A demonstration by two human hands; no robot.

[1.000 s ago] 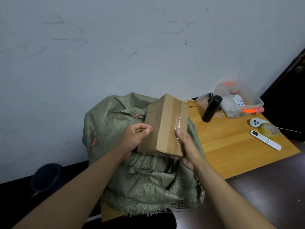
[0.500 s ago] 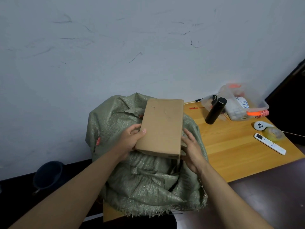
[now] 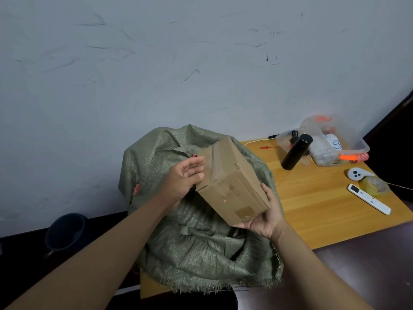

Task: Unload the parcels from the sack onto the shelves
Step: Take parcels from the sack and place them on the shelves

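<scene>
**Cardboard parcel held over the sack, both hands engaged**

Head view. Brown cardboard parcel [image 3: 232,182], taped along its seams, is held tilted directly above the green woven sack [image 3: 201,242], clear of the fabric. The left hand [image 3: 184,183] is against the parcel's upper left end, fingers [image 3: 194,163] nearly straight and laid flat on the cardboard, thumb alongside: released, pressing rather than clasping. The right hand [image 3: 264,217] supports the parcel's lower right end from beneath, thumb up along the side face and the rest curled round the bottom corner: grasping the parcel.

The sack sits slumped on the left end of the wooden desk [image 3: 324,198], its frayed hem hanging over the near edge and its back against the grey wall [image 3: 201,63].

Right of the sack on the desk: a black bottle [image 3: 296,152] standing tilted against a clear plastic tub [image 3: 330,142] with orange clips; nearer, a white controller [image 3: 357,174], a roll of tape [image 3: 373,186] and a white remote [image 3: 368,199].

Left of the sack, on the floor, stands a dark bucket [image 3: 66,231].
</scene>
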